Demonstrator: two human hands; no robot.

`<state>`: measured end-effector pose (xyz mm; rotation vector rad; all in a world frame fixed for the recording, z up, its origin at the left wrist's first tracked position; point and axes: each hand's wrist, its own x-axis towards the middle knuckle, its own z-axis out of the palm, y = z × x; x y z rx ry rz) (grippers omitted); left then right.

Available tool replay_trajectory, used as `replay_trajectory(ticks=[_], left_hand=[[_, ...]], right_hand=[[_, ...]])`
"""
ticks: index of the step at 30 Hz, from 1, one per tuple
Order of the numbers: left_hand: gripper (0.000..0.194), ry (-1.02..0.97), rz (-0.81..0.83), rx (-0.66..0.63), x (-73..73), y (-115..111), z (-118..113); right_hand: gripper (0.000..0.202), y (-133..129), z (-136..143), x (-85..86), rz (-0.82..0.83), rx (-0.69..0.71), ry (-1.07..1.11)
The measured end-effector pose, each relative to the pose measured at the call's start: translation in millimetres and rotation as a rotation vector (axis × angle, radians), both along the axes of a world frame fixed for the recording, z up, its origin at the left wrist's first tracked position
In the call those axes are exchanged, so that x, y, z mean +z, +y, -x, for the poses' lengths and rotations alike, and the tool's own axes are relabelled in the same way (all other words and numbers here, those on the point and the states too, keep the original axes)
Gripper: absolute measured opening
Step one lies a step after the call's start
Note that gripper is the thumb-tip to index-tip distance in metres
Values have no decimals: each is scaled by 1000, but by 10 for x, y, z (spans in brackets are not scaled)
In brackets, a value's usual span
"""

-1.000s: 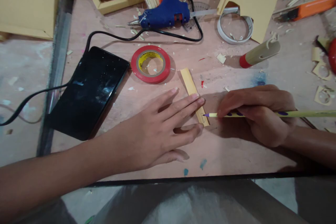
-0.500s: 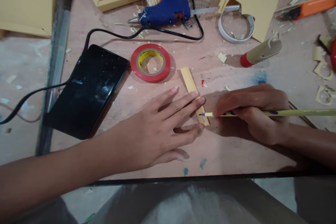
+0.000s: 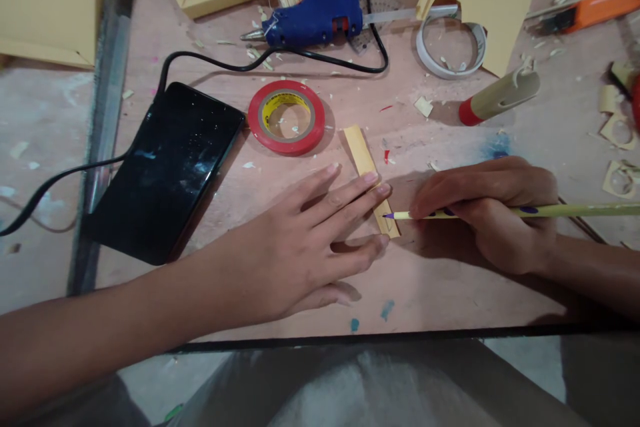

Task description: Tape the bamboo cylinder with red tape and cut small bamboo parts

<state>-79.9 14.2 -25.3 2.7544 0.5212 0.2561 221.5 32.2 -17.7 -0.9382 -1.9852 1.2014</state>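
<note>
My left hand (image 3: 305, 240) lies flat with its fingers spread, and several fingertips press on a narrow strip of tan card (image 3: 361, 153). The strip slants across the tabletop, its lower part partly covered by those fingers. From the right, my right hand (image 3: 485, 210) grips a yellow-green pencil (image 3: 575, 211) with dark purple spots. The pencil's purple tip rests at the lower end of the strip, where a small curved mark shows. A roll of red tape (image 3: 257, 123) lies just above my left hand.
A black phone (image 3: 170, 173) lies at the left, near a black cord (image 3: 215, 65). Farther back are a blue glue gun (image 3: 310, 23), a white tape ring (image 3: 425, 57), a tube with a red end (image 3: 505, 97), an orange cutter (image 3: 605, 10) and folded card pieces (image 3: 220, 0).
The pencil tip has shifted slightly to the right on the strip, and my right hand has moved a little with it. My left hand stays in place on the strip.
</note>
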Motion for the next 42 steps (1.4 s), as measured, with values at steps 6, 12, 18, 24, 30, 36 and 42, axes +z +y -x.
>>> replay_trajectory(ticks=[6, 12, 18, 24, 30, 36, 42], left_hand=[[54, -9, 0, 9, -9, -5, -3], [53, 13, -4, -4, 4, -1, 1], [55, -8, 1, 2, 1, 2, 0], [53, 0, -11, -10, -11, 2, 2], [52, 17, -29, -13, -8, -3, -2], [54, 9, 0, -2, -10, -1, 4], [53, 0, 8, -3, -20, -5, 3]], right_hand=[[35, 7, 13, 2, -7, 36, -3], [35, 1, 32, 7, -20, -30, -15], [35, 16, 16, 9, -9, 17, 34], [35, 0, 10, 3, 13, 30, 7], [34, -6, 14, 2, 25, 6, -13], [34, -14, 14, 5, 8, -6, -14], [32, -13, 12, 4, -23, 16, -28]])
